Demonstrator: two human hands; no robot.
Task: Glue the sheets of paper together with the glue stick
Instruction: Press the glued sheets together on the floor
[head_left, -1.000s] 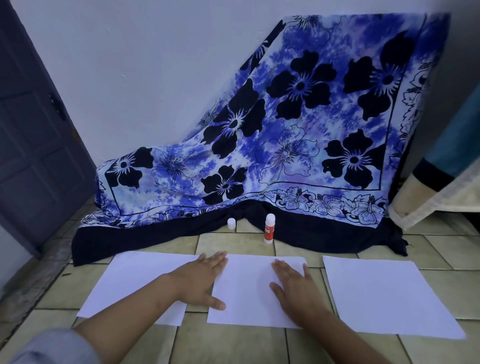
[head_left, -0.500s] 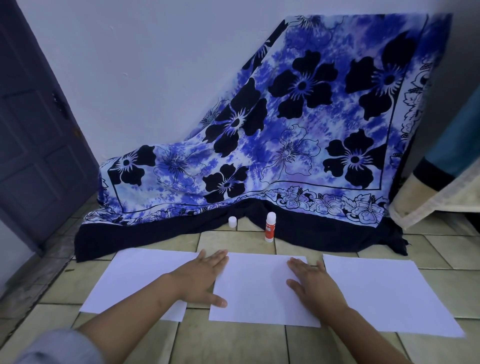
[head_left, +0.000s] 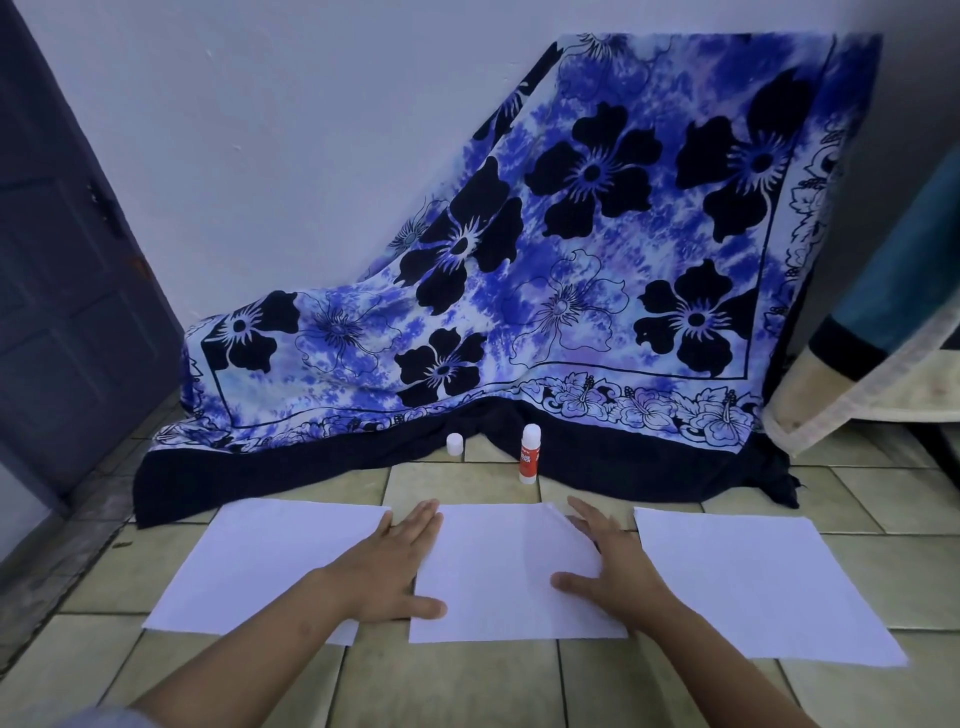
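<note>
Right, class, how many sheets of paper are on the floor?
3. Left sheet under the left hand; middle sheet under the right hand and left thumb; right sheet farthest right. Any stacked underneath would not show.

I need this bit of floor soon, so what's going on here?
A person has three white sheets in a row on the tiled floor: left sheet, middle sheet, right sheet. The left hand and right hand lie flat on the middle sheet's side edges. The glue stick stands upright behind them, untouched, a small white cap beside it.
</note>
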